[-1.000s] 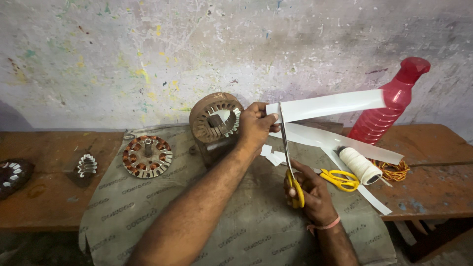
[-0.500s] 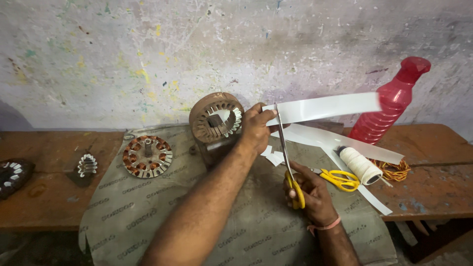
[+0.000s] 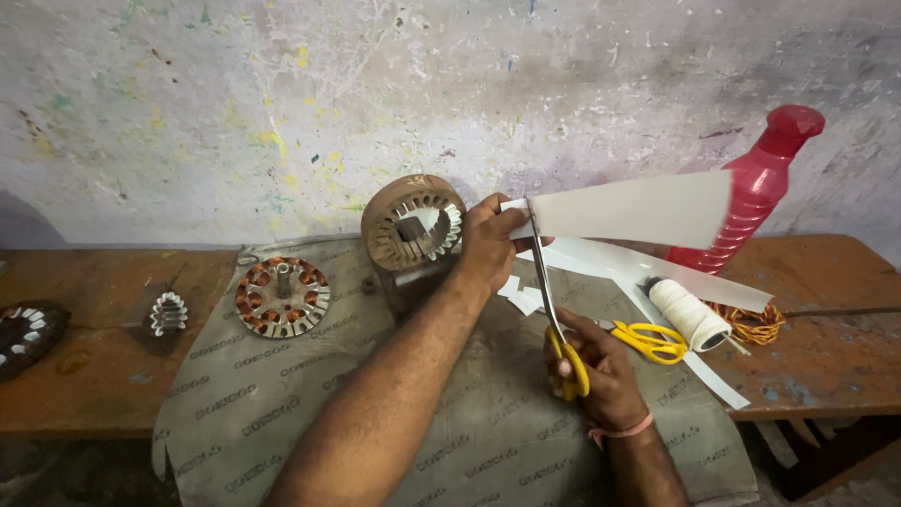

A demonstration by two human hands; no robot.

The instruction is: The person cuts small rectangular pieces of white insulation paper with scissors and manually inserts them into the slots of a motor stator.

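- Cutting is under way: the right hand (image 3: 601,371) works yellow-handled scissors (image 3: 554,300), fingers clamped through the loops, blades pointing up and away into a white paper strip (image 3: 629,208).
- The left hand (image 3: 488,239) pinches the strip's left end, fingers closed on it, holding it raised above the worktop (image 3: 826,347) in front of a red plastic bottle (image 3: 751,202).
- Just left of that hand stands a rusty motor stator (image 3: 413,225); a copper-wound rotor (image 3: 282,296) lies further left on the sackcloth mat (image 3: 282,404).
- A second pair of yellow scissors (image 3: 648,340), a spool of white thread (image 3: 690,314) and more paper strips (image 3: 657,268) lie to the right.
- Judgement: for a clean cut, keep the strip taut and square to the blades, with the pinching fingers clear of the blade line.
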